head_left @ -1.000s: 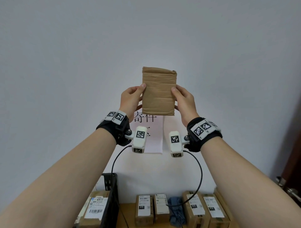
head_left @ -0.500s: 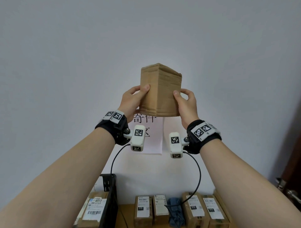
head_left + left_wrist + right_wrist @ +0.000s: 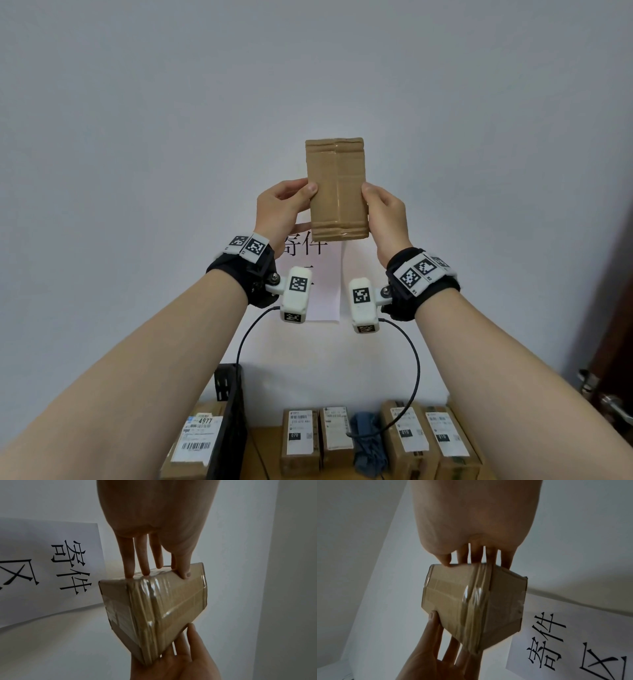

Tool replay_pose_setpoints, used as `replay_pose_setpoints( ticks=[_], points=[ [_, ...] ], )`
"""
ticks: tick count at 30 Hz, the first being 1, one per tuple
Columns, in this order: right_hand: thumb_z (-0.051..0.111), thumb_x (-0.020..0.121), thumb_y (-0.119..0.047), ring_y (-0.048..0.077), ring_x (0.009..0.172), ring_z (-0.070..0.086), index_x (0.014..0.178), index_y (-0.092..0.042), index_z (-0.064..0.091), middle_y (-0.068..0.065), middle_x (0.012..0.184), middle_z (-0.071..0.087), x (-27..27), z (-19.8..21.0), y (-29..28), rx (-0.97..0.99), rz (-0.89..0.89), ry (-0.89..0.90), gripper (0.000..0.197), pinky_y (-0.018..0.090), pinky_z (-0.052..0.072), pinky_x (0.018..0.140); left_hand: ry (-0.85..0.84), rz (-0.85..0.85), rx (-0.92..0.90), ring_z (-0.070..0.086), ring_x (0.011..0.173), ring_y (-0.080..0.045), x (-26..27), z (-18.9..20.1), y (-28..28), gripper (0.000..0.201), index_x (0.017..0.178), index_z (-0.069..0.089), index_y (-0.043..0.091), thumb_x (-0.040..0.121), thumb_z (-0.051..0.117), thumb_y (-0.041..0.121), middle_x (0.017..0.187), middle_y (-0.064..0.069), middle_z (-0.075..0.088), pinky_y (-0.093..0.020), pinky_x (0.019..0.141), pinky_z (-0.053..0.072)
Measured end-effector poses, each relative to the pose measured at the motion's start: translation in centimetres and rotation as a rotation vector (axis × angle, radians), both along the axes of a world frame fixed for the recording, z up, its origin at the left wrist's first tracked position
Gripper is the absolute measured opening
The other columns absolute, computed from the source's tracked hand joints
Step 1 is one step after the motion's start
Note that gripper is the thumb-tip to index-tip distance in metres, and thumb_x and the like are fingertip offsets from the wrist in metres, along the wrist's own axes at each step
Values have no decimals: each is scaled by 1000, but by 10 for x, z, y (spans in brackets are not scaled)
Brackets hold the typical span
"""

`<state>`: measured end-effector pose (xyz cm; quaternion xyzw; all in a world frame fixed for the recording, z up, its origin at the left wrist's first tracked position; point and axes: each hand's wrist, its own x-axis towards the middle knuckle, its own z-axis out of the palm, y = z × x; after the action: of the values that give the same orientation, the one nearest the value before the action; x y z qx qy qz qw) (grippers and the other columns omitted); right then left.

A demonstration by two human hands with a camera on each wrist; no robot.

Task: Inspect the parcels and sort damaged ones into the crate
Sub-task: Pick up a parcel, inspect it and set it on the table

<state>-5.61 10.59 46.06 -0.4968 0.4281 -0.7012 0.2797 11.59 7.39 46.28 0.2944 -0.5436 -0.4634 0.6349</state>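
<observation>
Turned since half a second ago, the held parcel (image 3: pixel 337 190) now shows the head view one flat taped face where a corner edge pointed at the camera before; both arms have stayed raised before the pale wall (image 3: pixel 171 137). On that wall a white paper sign (image 3: pixel 322 281) with black characters hangs directly behind and below the parcel, partly covered by it and by the wrists. Low in the head view, the wooden worktop (image 3: pixel 263 455) carries a row of labelled parcels (image 3: pixel 407 442) along its far edge against the wall, with a blue cloth bundle (image 3: pixel 368 442) between them. At the worktop's left end stands the black crate (image 3: pixel 229 421); a labelled carton (image 3: pixel 198 438) shows beyond its wall, though whether it lies inside cannot be told. The parcel stands upright in the air, well above the worktop. The left hand (image 3: pixel 281 212) grips its left side, thumb on the near face and fingers (image 3: pixel 145 561) on the far one. The right hand (image 3: pixel 387 216) clasps the right side likewise.
</observation>
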Motion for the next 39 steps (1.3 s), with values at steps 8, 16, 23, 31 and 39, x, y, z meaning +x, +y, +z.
replay_pose_setpoints(
  ticks=[8, 16, 23, 31, 39],
  points=[
    [53, 105, -29, 16, 105, 70, 101, -27, 73, -5, 106, 75, -4, -6, -3, -4, -25, -44, 20, 37, 58, 94, -78, -40, -35, 74, 108, -14, -1, -4, -4, 24, 121, 77, 19, 98, 74, 26, 118, -2, 77, -46, 83, 65],
    [57, 102, -19, 8, 100, 70, 113, -25, 73, -8, 111, 76, -5, -5, -3, -43, 4, -69, 21, 26, 57, 83, -63, -18, 12, 75, 108, -18, -2, -1, -6, 28, 115, 75, 15, 100, 69, 37, 120, 3, 76, -49, 81, 66],
    [52, 106, -33, 13, 93, 71, 106, -16, 73, -6, 100, 76, -7, -4, -1, 20, 66, -89, 27, 32, 57, 81, -72, -45, 50, 74, 110, -18, 0, 2, -3, 42, 122, 74, 18, 106, 53, 51, 121, 8, 76, -44, 83, 65],
    [50, 106, -42, 14, 98, 69, 128, -20, 65, -1, 113, 72, -4, -1, 1, 26, 81, -117, 34, 33, 57, 83, -121, -59, 95, 71, 114, -16, -1, 5, 5, 42, 130, 68, 30, 101, 56, 58, 119, 7, 75, -43, 89, 59],
    [68, 93, -19, 9, 97, 73, 130, -26, 68, 4, 115, 73, -7, -6, 1, -58, 68, -88, 38, 43, 61, 93, -85, -61, 34, 74, 110, -12, -3, 3, 6, 33, 128, 67, 26, 96, 75, 24, 117, 5, 78, -33, 74, 59]
  ],
)
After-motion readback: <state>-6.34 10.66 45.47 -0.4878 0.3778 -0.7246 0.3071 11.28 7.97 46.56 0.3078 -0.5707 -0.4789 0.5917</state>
